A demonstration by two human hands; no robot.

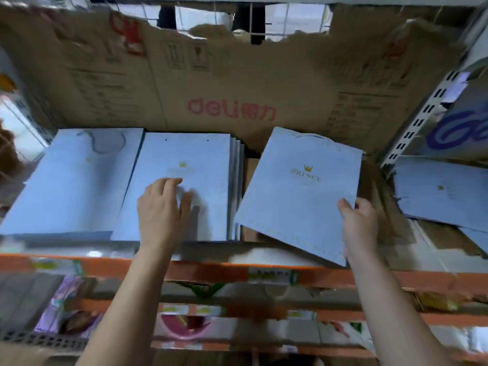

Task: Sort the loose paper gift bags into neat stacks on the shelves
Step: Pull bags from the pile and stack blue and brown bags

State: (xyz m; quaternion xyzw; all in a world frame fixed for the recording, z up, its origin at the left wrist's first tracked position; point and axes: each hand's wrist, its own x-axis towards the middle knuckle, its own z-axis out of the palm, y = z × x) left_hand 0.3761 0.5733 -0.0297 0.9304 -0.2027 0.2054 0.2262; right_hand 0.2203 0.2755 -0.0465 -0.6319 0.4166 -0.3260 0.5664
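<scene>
Hands occupy the lower half of the head view. The left hand (162, 207) lies palm down on the middle stack of pale blue paper gift bags (184, 165), with its fingers spread and pressing on the top bag. Motion blur hides the fingertips. The right hand (359, 225) pinches a pale blue flat paper gift bag (301, 191) at its near right corner, thumb on the top face and fingers underneath.

This held bag sits at 3 o'clock from the left hand. It is tilted, with its top edge turned toward 1 o'clock, and its near edge overhangs the orange shelf front rail (211, 270). Its left corner lies just beside the right edge of the middle stack. At 9 o'clock from the middle stack, touching it, lies a left stack of pale blue paper bags (74, 180) with a cord handle lying on the top bag. At 3 o'clock from the right hand, beyond a white slotted metal upright (417, 122), more pale blue bags (443, 194) lie loosely in the next bay.

Markings:
- Held bag: a gold crown above "PRINCE" in gold. The smaller lines below are not legible.
- Middle stack, top bag: a faint gold crown. The text beneath is not legible.
- Brown corrugated cardboard liner (229, 75) at 12 o'clock: "deli" in pink-red followed by two characters, with handling symbols above and blurred print blocks to the left and right.
- Blue package with purple script (459, 133) at 2 o'clock: lettering cut off by the frame edge.
</scene>
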